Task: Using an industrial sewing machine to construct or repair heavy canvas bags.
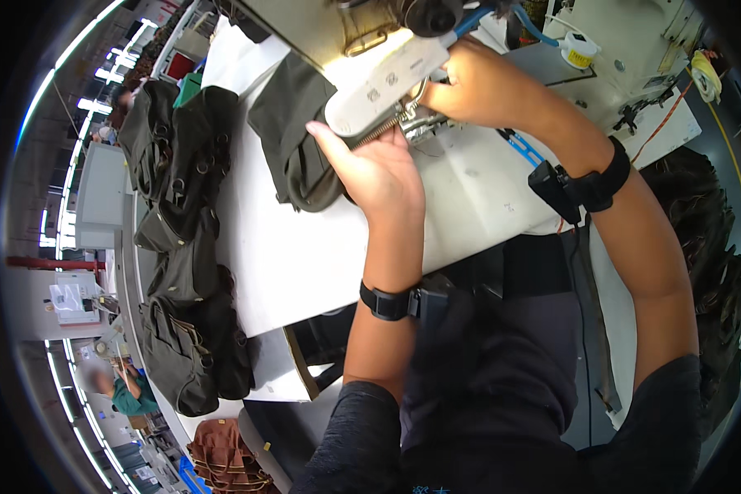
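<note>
Head view. Your hands are up at top centre, close in at the sewing machine, with the dark bag between them and the pile of bags at frame left. Looks like the zipper edge is being guided by the machine.

Handling, as judged: let the left hand support the edge from below, flat and without tugging, so the zipper teeth run straight. Ease the loose cloth toward the left of the frame, where a fold could catch. Feed slowly at any curve. Mind your right hand, which works tight against the moving parts; fingertips want to stay clear of the stitching point, itself hidden from this angle.

Grip: left palm turned up, thumb spread well off the fingers. Fingertips slip out of sight at the zipper; cannot tell whether they pinch. Right fingers curl beside the machine, partly covered; cannot tell what they hold.

Bag's place: body slumped on the white table, upper left of your left thumb; zipper edge just above the left fingers, lower left of your right hand.
</note>
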Action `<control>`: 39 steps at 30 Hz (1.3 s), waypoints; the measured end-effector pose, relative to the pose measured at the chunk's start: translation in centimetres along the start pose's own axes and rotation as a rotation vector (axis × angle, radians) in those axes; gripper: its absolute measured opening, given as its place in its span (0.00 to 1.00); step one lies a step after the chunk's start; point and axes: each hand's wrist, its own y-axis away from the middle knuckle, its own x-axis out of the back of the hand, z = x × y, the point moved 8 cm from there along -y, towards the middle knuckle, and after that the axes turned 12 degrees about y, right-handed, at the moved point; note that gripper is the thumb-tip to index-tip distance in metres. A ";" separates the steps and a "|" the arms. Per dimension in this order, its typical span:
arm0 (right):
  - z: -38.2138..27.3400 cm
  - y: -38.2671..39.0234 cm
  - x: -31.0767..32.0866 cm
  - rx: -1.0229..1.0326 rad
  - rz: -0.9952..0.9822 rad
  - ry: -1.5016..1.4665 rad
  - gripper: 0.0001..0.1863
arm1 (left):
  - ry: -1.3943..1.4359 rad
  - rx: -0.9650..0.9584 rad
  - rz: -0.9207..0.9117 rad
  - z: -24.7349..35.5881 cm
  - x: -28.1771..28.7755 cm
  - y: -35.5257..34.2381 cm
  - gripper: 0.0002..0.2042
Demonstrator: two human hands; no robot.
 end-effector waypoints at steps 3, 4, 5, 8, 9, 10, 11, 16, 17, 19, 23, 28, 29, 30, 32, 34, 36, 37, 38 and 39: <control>0.7 0.0 -0.4 -0.095 -0.078 -0.047 0.12 | 0.021 0.019 -0.087 -0.4 -0.6 0.3 0.33; 0.7 0.0 -0.4 -0.115 -0.082 -0.088 0.13 | 0.022 0.016 -0.076 -0.4 -0.5 0.3 0.33; 0.5 0.0 0.0 -0.094 -0.034 -0.067 0.13 | 0.029 0.018 -0.021 -0.4 -0.1 0.2 0.32; 0.5 0.2 0.1 -0.124 -0.073 -0.105 0.12 | 0.022 -0.004 -0.028 -0.1 -0.2 0.3 0.32; 0.3 0.2 0.2 -0.116 -0.069 -0.101 0.12 | 0.016 -0.010 -0.049 0.0 -0.4 0.4 0.31; 0.4 0.2 0.0 -0.134 -0.086 -0.140 0.12 | 0.010 -0.008 -0.020 0.2 -0.1 0.5 0.31; 0.4 0.2 0.0 -0.160 -0.107 -0.181 0.11 | 0.022 0.005 -0.014 0.3 0.0 0.6 0.31; 0.1 0.3 0.1 -0.237 -0.182 -0.207 0.10 | 0.060 0.054 0.033 0.1 0.5 1.6 0.29; -0.1 0.5 0.3 -0.241 -0.184 -0.180 0.10 | 0.051 0.037 0.020 0.1 0.5 1.7 0.28; -0.6 1.1 0.7 -0.249 -0.195 -0.145 0.09 | 0.049 0.024 0.015 -0.4 0.5 1.7 0.27; -1.0 2.3 1.4 -0.301 -0.124 -0.079 0.11 | -0.140 0.083 -0.020 -2.0 0.6 0.8 0.24; -1.2 1.9 1.5 -0.194 -0.071 0.083 0.15 | -0.205 0.103 -0.097 -2.5 0.7 -0.2 0.23; -0.8 1.9 1.4 -0.221 -0.082 0.097 0.15 | -0.199 0.089 -0.160 -2.4 0.3 -0.4 0.23; -0.4 1.8 0.9 -0.253 -0.136 0.083 0.15 | -0.197 0.114 -0.148 -2.6 0.4 -0.6 0.22; 0.1 1.6 0.8 -0.319 -0.101 -0.012 0.15 | -0.172 0.152 -0.153 -3.0 0.4 -1.0 0.22; -0.2 1.5 1.0 -0.299 -0.038 0.006 0.15 | -0.172 0.195 -0.161 -3.3 0.5 -1.3 0.21; -0.1 1.7 0.8 -0.325 -0.055 0.039 0.15 | -0.182 0.184 -0.201 -3.3 0.3 -1.3 0.21; -0.4 1.6 1.0 -0.301 -0.029 0.033 0.15 | -0.217 0.178 -0.204 -3.3 0.3 -1.3 0.21; -0.3 1.7 0.8 -0.311 -0.048 0.052 0.15 | -0.252 0.148 -0.191 -3.1 0.5 -1.2 0.21; -0.1 1.8 0.7 -0.340 -0.069 0.082 0.15 | -0.252 0.118 -0.161 -2.8 0.8 -1.2 0.20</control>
